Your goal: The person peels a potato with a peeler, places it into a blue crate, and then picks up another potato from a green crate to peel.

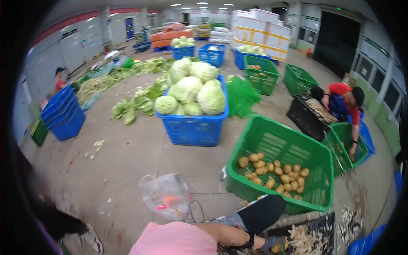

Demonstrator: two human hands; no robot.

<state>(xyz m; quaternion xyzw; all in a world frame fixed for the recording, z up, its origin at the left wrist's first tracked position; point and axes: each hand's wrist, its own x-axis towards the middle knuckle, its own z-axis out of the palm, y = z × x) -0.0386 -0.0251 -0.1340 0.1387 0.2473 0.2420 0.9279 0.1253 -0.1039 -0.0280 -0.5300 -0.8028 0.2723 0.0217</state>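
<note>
My left hand, in a grey glove with a dark band at the wrist, is low at the bottom edge, closed around a potato. Beside it lies a dark tray covered with pale peelings. My right hand is out of the picture. Above the arm stands a big green crate with several potatoes in its bottom. A clear plastic bag with something red inside lies on the floor left of my knee.
A blue crate heaped with cabbages stands ahead. At right, a co-worker in red reaches into a green crate. Stacked blue crates stand left. A person's shoe shows at lower left.
</note>
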